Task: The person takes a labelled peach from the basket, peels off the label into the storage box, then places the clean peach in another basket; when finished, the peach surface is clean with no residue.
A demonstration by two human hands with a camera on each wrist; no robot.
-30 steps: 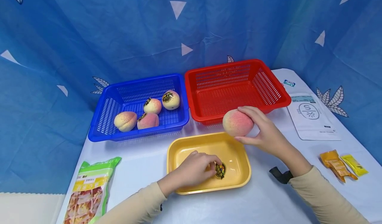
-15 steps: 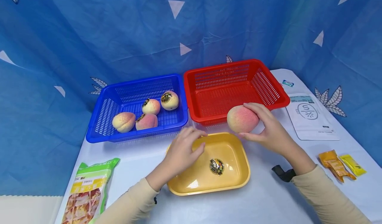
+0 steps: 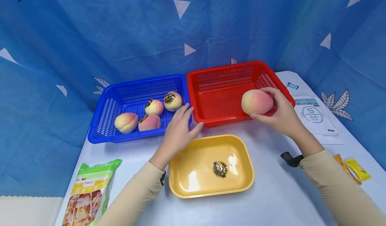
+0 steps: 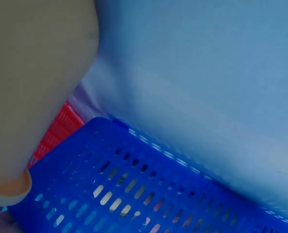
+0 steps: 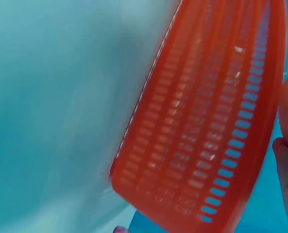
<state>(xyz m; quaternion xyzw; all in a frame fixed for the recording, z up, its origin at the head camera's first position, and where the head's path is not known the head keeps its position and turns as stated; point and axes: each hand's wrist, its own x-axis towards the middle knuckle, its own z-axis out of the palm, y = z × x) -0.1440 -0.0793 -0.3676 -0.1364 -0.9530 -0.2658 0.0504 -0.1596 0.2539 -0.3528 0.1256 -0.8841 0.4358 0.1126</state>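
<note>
My right hand (image 3: 278, 110) grips a pink-and-cream peach (image 3: 256, 102) and holds it over the front right part of the red basket (image 3: 211, 77). My left hand (image 3: 178, 129) is open, fingers straight, at the front right corner of the blue basket (image 3: 102, 119), holding nothing. Several peaches (image 3: 126, 122) with dark stickers lie in the blue basket. A yellow tray (image 3: 181, 179) sits in front, with one peeled sticker (image 3: 220, 169) on its floor. The right wrist view shows the red basket (image 5: 207, 121) blurred and a fingertip (image 5: 287, 170) beside the peach's edge. The left wrist view shows the blue basket's wall (image 4: 134, 184).
A green snack bag (image 3: 88, 192) lies at the front left. A white pouch (image 3: 316, 117) and yellow and orange sachets (image 3: 357, 169) lie at the right. A blue curtain (image 3: 120, 28) closes off the back and sides.
My right hand carried the peach up and right, from above the tray's corner to over the red basket. My left hand left the sticker in the tray and moved toward the blue basket.
</note>
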